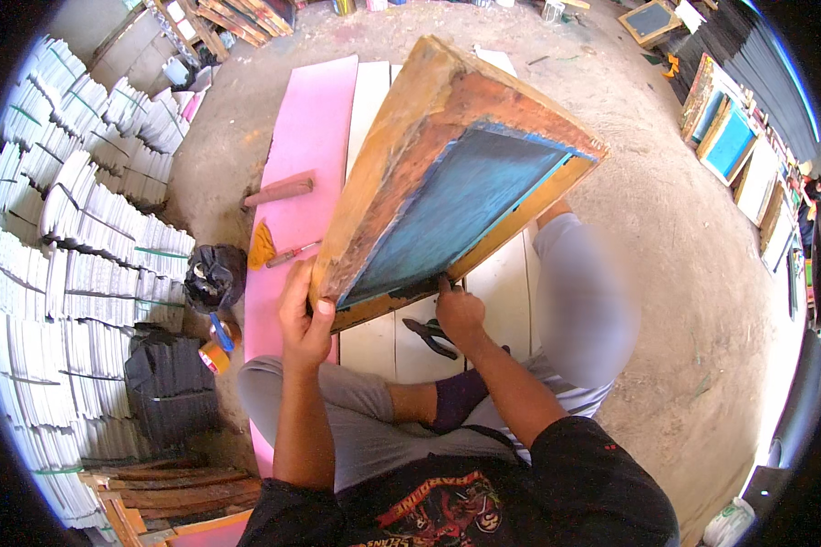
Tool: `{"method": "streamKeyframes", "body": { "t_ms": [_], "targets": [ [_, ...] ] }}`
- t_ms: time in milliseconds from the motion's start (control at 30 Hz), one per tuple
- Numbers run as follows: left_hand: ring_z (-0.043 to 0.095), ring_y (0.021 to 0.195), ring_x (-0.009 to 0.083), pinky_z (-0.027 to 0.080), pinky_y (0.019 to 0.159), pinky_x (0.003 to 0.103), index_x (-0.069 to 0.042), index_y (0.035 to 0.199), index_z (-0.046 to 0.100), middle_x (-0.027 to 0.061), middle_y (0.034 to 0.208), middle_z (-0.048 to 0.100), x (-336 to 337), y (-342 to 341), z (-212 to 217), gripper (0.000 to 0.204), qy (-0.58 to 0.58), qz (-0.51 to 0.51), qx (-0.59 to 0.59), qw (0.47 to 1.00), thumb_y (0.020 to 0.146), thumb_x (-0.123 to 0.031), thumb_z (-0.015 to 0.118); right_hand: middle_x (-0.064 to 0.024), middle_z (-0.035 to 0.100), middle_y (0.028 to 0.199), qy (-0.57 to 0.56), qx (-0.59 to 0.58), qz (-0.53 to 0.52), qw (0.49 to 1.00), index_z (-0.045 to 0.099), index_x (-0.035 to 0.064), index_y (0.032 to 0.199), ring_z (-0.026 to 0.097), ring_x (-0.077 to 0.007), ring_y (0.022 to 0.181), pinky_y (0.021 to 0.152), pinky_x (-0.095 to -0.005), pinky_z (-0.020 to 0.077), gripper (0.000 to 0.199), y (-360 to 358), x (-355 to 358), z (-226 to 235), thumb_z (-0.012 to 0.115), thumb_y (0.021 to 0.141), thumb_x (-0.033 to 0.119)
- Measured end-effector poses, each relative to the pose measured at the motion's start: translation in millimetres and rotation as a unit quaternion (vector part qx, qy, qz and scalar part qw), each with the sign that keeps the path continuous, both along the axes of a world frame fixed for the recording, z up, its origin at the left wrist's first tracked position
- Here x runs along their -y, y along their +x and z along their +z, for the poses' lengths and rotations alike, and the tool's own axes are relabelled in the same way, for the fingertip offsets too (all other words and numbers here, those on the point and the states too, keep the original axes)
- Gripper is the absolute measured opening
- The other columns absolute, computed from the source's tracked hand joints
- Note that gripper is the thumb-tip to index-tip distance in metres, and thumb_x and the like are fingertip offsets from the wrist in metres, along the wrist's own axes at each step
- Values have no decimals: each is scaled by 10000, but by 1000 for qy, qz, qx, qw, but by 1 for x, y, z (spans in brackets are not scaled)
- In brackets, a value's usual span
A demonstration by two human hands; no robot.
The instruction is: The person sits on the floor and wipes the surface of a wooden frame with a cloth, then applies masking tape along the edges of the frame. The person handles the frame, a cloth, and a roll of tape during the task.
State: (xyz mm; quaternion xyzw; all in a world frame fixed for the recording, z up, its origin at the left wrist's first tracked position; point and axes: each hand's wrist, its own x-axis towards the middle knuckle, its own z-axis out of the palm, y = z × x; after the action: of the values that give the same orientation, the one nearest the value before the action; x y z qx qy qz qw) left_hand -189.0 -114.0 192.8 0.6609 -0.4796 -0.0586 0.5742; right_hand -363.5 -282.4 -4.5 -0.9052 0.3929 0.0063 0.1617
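Note:
A wooden screen-printing frame [347, 210] with blue-stained mesh [461, 205] is held up, tilted, in front of me. My left hand [303, 319] is closed around its lower left corner, thumb on the near face. At the frame's lower inner edge, next to the mesh, is my right hand [461, 314]. Its fingers are curled in, with the index finger against that edge; whatever they pinch is too small to make out. Black-handled pliers [431, 337] lie below it on the white boards [369, 342], beside my crossed legs.
On the pink board [310, 118] lie a reddish-brown bar [280, 189], a screwdriver [292, 253] and a yellow piece [263, 244]. Bundled white stacks [91, 273] line the left, near a black bag [214, 278] and an orange tape roll [215, 357]. More frames [728, 137] lean at right.

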Motion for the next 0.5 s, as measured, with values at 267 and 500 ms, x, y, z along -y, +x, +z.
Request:
{"method": "streamKeyframes", "body": {
  "t_ms": [267,500],
  "targets": [
    [542,1202,263,387,1051,387,98,1300,544,177,1287,584,3,-3,3,660,19,-2,5,1000,986,-483,539,-190,733,839,19,-30,-12,999,697,52,973,741,-361,804,698,-499,599,209,1,-1,18,530,923,167],
    [580,948,258,451,857,362,80,1241,585,154,1025,604,11,-5,10,555,-13,-6,43,999,979,-409,573,-212,717,812,60,-16,-4,998,605,70,1175,721,-404,744,666,-515,591,329,-2,21,24,611,878,210]
  ]
}}
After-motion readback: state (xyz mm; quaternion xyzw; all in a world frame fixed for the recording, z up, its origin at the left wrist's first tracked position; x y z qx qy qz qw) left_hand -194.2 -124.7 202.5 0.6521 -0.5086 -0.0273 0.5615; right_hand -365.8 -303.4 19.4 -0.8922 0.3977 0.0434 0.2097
